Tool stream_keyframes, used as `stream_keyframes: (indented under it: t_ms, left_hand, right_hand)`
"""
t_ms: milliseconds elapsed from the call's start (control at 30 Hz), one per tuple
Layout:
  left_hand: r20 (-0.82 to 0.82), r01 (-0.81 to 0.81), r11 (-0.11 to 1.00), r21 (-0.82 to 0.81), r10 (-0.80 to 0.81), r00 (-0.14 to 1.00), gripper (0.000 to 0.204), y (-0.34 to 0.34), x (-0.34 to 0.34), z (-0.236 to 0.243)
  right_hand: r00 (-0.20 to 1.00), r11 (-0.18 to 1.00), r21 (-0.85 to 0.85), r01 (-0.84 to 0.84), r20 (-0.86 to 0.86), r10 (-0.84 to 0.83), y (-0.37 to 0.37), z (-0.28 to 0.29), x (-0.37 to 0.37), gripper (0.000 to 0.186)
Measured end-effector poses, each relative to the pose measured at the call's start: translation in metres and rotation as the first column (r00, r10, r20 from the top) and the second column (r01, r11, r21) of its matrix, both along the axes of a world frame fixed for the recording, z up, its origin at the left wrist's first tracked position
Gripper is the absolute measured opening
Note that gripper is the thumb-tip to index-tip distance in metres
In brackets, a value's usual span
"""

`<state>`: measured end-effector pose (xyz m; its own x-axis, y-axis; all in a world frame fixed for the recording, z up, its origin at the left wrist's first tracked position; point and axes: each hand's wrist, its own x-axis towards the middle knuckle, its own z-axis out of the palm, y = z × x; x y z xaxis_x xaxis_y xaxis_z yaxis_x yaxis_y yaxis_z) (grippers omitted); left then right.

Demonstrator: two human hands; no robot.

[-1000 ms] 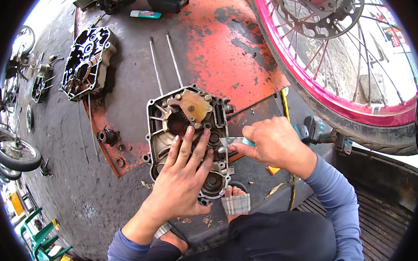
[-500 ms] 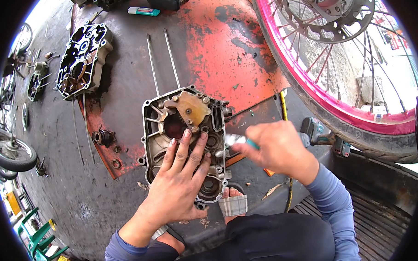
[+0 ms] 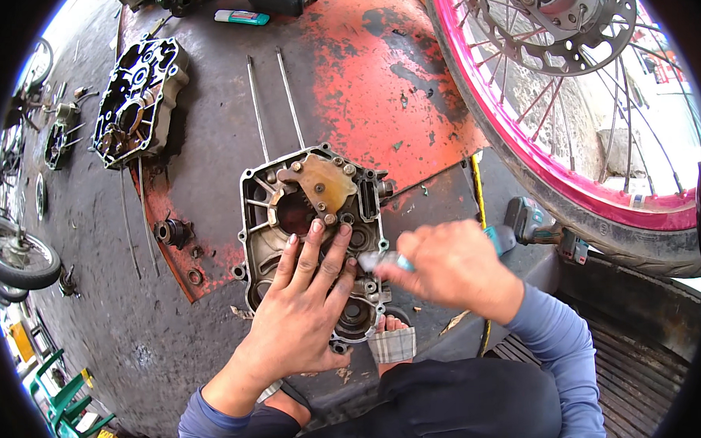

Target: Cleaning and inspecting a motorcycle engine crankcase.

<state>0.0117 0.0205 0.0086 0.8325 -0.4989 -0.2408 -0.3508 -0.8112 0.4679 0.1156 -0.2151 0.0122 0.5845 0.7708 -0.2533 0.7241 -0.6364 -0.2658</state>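
An engine crankcase half [image 3: 267, 253] lies open in front of me, with a brass-coloured plate [image 3: 322, 185] bolted at its upper part and two long studs beyond it. My left hand [image 3: 292, 321] rests on the casing, fingers spread and holding nothing. My right hand [image 3: 452, 266], blurred, is closed on a scraper [image 3: 387, 259] with a flat metal blade and teal handle. The blade is at the casing’s right side, beside my left fingers; contact is unclear. A cordless power tool [image 3: 526, 220] lies just beyond my right hand.
Another casing [image 3: 165, 102] sits at upper left, near small round parts [image 3: 173, 233]. A pink-rimmed wheel [image 3: 518, 159] stands close on the right. A teal-and-white tube [image 3: 239, 18] and black object [image 3: 277, 1] are at the back. Motorcycle wheels and green chairs [image 3: 60, 403] are at far left.
My right hand has moved slightly down and left with the scraper, which is now more blurred. My left hand stays spread on the casing.
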Motion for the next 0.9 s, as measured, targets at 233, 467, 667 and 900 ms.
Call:
stream_keyframes:
  t_ms: [233, 467, 667, 900]
  left_hand:
    - [0.005, -0.004, 1.0, -0.011, 0.004, 1.0, 0.108, 0.001, -0.001, 0.0]
    - [-0.054, -0.01, 1.0, 0.004, 0.01, 0.999, 0.107, 0.0, 0.002, 0.005]
    - [-0.013, -0.016, 1.0, -0.023, 0.015, 1.0, 0.106, 0.001, -0.001, 0.0]
    - [-0.034, -0.019, 1.0, -0.007, 0.019, 0.999, 0.112, 0.001, 0.001, 0.005]
  right_hand:
    - [0.999, 0.998, 0.047, -0.048, 0.025, 0.047, 0.005, -0.002, -0.006, 0.056]
    - [0.999, 0.999, 0.024, -0.035, -0.006, 0.035, 0.005, -0.005, -0.01, 0.052]
    - [0.998, 1.0, 0.026, 0.017, 0.056, -0.018, 0.004, -0.006, -0.006, 0.052]
    - [0.996, 0.999, 0.048, 0.022, 0.084, -0.026, 0.001, -0.007, -0.008, 0.05]
